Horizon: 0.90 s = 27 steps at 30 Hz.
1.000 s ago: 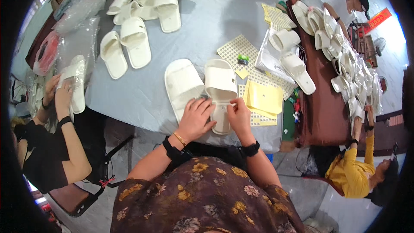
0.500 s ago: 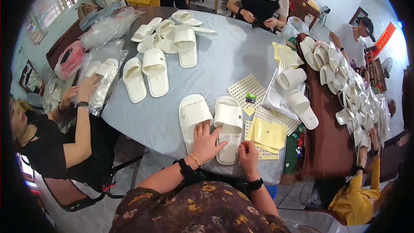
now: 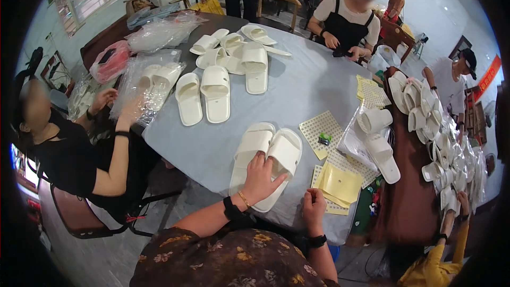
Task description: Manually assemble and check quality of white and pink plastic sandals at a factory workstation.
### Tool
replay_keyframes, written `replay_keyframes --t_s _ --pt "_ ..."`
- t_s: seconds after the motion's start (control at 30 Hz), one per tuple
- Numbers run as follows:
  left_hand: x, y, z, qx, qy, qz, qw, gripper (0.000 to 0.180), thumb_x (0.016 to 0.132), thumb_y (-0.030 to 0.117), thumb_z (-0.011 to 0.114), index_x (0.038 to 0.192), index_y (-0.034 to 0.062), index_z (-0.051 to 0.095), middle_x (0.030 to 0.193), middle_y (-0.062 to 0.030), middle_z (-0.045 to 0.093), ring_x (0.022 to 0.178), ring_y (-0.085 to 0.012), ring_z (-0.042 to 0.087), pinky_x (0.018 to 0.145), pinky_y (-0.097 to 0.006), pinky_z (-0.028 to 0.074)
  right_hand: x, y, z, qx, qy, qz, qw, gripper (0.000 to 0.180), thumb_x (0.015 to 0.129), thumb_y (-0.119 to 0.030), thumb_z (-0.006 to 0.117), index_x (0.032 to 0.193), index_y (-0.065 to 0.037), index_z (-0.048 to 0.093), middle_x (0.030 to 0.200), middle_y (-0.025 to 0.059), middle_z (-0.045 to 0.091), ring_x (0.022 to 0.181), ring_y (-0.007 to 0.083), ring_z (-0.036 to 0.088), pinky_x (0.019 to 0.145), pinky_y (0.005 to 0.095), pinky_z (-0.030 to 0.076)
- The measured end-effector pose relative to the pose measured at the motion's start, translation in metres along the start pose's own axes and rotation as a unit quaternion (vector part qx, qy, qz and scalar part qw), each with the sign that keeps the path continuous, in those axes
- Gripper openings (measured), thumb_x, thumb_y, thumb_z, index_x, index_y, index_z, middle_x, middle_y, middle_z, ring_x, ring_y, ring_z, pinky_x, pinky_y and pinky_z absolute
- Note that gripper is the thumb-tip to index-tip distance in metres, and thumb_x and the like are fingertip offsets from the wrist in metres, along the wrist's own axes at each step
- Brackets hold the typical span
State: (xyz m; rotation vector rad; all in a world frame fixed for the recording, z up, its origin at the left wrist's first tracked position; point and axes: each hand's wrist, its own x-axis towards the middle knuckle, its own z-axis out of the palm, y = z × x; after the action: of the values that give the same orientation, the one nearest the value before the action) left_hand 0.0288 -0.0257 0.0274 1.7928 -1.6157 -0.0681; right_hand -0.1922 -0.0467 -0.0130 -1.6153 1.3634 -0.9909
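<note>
While the left hand point(image 3: 260, 176) lies flat and open on a pair of white slippers point(image 3: 268, 160), the right hand point(image 3: 313, 208) is curled into a loose fist just beside them, holding nothing that can be seen. The slippers look like soft, smooth foam, with wide bands over the front and rounded ends. They lie side by side and touching, near the front edge of the round grey table point(image 3: 303, 90). Their long sides run from the person up and a little to the right, toes pointing away. The left fingers spread over both heels. Next to the fist sit flat yellow paper sheets point(image 3: 340, 185) and white dotted sheets point(image 3: 321, 133). More white slippers point(image 3: 204, 95) rest farther off on the table. Crinkly clear plastic bags point(image 3: 159, 32) lie at the far left edge.
</note>
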Motion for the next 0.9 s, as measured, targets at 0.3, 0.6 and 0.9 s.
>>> replay_keyframes --t_s 0.3,0.6,0.9 --pt "0.041 -0.033 -0.076 -0.028 0.100 0.014 0.994 0.051 0.080 0.039 0.071 0.095 -0.0084 0.058 0.102 -0.0256 0.052 0.098 -0.0423 0.051 0.085 -0.049 0.044 -0.005 -0.017 0.006 0.029 -0.007 -0.001 1.000 0.011 0.093 -0.007 0.060 0.099 0.001 0.061 0.076 0.0055 0.062 0.067 0.0099 0.057 0.062 0.0261 0.047" --pt "0.164 -0.100 -0.127 0.108 0.096 -0.044 0.989 0.044 0.082 0.035 0.069 0.110 0.0016 0.068 0.121 -0.0295 0.058 0.113 -0.0456 0.053 0.098 -0.053 0.041 0.007 0.005 0.001 -0.043 0.019 -0.010 0.999 0.017 0.091 -0.014 0.061 0.099 0.000 0.065 0.084 0.0178 0.068 0.078 0.0301 0.066 0.070 0.0374 0.051" --pt "-0.010 -0.081 -0.009 -0.007 -0.079 -0.015 0.997 0.047 0.085 0.020 0.066 0.128 0.0014 0.058 0.145 -0.0236 0.041 0.138 -0.0436 0.031 0.113 -0.053 0.026 0.029 0.002 -0.077 0.096 0.103 0.016 0.990 0.016 0.092 -0.011 0.062 0.102 0.000 0.066 0.083 0.0051 0.067 0.075 0.0101 0.060 0.069 0.0261 0.049"
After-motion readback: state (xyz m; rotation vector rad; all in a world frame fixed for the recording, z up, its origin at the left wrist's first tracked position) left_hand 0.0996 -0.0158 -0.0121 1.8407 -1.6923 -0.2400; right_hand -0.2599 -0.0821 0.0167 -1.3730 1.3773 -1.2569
